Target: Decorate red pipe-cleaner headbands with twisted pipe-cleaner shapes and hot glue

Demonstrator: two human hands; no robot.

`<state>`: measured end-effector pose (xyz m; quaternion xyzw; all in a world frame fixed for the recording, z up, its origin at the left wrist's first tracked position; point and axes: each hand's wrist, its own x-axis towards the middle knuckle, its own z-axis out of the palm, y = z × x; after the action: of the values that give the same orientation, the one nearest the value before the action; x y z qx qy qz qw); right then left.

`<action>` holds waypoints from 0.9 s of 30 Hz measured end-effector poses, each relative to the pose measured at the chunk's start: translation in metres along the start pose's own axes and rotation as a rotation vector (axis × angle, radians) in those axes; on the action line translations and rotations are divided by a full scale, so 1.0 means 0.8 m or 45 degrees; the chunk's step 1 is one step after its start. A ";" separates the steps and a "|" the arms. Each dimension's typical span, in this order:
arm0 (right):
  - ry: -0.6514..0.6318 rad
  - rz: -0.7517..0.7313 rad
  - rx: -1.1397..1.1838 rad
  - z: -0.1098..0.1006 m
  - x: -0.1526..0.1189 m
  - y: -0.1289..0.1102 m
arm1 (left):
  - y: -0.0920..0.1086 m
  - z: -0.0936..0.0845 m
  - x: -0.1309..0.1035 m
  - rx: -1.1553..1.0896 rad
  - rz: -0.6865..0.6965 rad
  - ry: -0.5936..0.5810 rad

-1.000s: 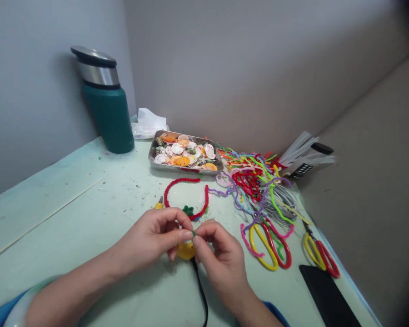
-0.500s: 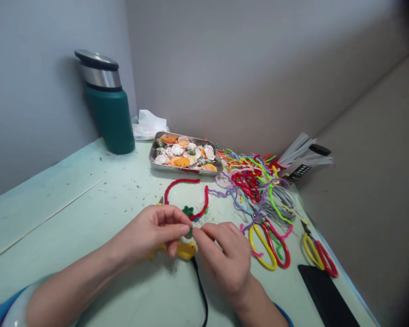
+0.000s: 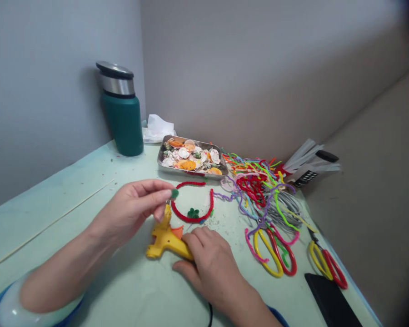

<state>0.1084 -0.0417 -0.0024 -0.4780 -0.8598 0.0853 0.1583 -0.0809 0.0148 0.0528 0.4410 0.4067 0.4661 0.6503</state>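
A: Position of the left hand [image 3: 139, 202]?

B: Raised over the table; thumb and forefinger meet in a narrow pinch on a small dark-green fuzzy piece [image 3: 175, 194], held near the left side of the red pipe-cleaner loop [image 3: 211, 200].

A: And the right hand [image 3: 213, 263]?

B: Palm down, fingers against the handle of the yellow glue gun [image 3: 163, 238], thumb spread apart below it. Whether the fingers wrap the handle cannot be told. The gun lies on its side, orange trigger [image 3: 177, 232] visible, nozzle directed toward the left fingertips.

A: The dark-green flower [image 3: 192, 213]?

B: At the loop's lower edge, on the table. Beyond stands a metal tray [image 3: 172, 170] of seashells [image 3: 187, 165]; to its right, tangled pipe cleaners [image 3: 252, 186] and red-and-yellow-handled scissors [image 3: 295, 261].

A: Any lettering?

B: A clear plastic package [image 3: 298, 159], far right, bears a black label [image 3: 306, 178] with rows of white marks, too small to read.
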 end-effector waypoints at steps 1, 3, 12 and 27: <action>0.006 -0.011 -0.005 0.002 0.000 0.000 | 0.005 -0.004 0.001 -0.025 0.054 0.046; 0.018 -0.021 0.030 0.004 0.000 0.001 | 0.012 -0.013 0.003 -0.106 0.159 0.137; 0.132 0.285 1.312 -0.011 -0.006 0.012 | 0.019 -0.028 0.012 -0.347 0.293 0.270; 0.279 0.413 1.828 -0.012 -0.015 0.034 | -0.039 0.001 0.017 -0.112 -0.247 0.033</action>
<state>0.1392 -0.0373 -0.0036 -0.3838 -0.4905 0.6002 0.5019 -0.0690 0.0227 0.0221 0.3647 0.4350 0.4239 0.7057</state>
